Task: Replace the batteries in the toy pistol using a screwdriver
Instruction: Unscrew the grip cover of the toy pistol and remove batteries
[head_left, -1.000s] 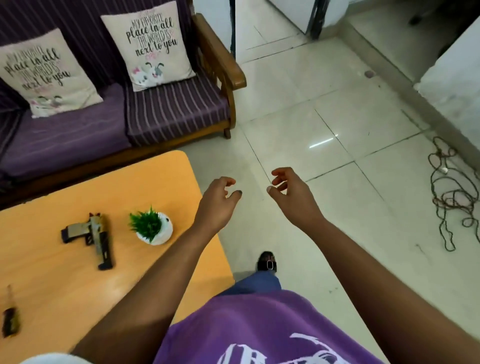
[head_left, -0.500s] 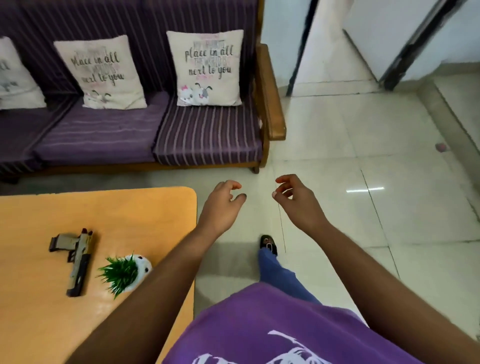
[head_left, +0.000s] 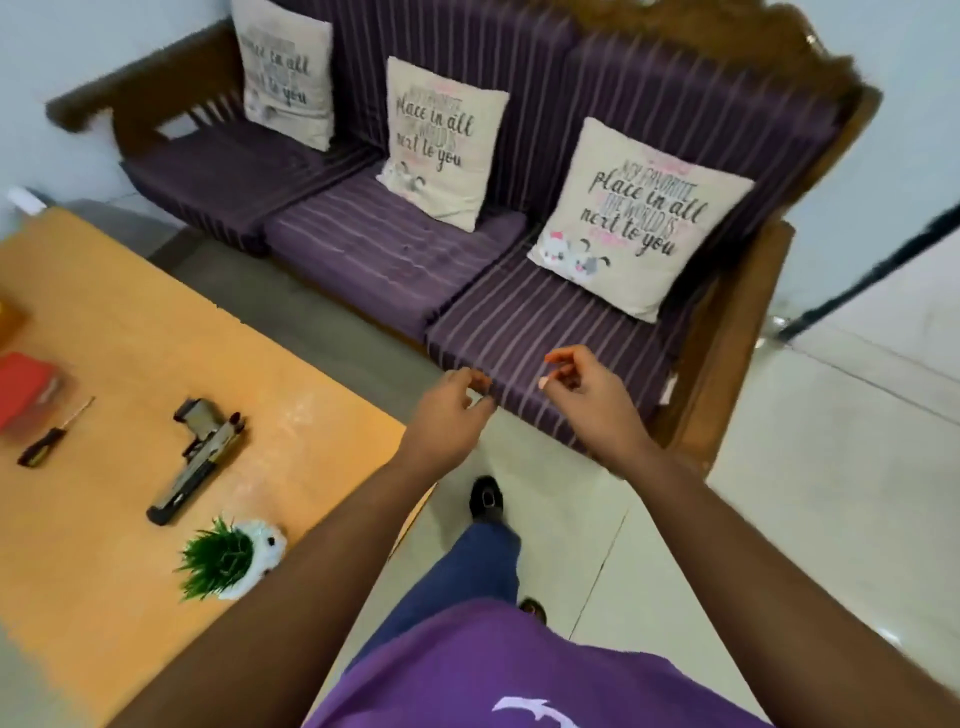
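— Looking down, I see both arms out: left hand (head_left: 451, 415) and right hand (head_left: 584, 387), fingers loosely curled, holding nothing.

— And the toy pistol (head_left: 196, 458)?

— Flat on the orange table (head_left: 130, 332), between potted plant (head_left: 228, 556) and screwdriver (head_left: 52, 435). Farther off, the purple sofa (head_left: 395, 249).

Orange wooden table (head_left: 130, 322) at left, carrying a small green potted plant (head_left: 228, 558) in a white pot near its front edge and a blurred red box (head_left: 23, 387) at the far left. Beyond it, a wooden-framed sofa (head_left: 727, 338) with purple striped cushions and three printed cream pillows (head_left: 639, 218). Pale tiled floor (head_left: 831, 467) to the right.
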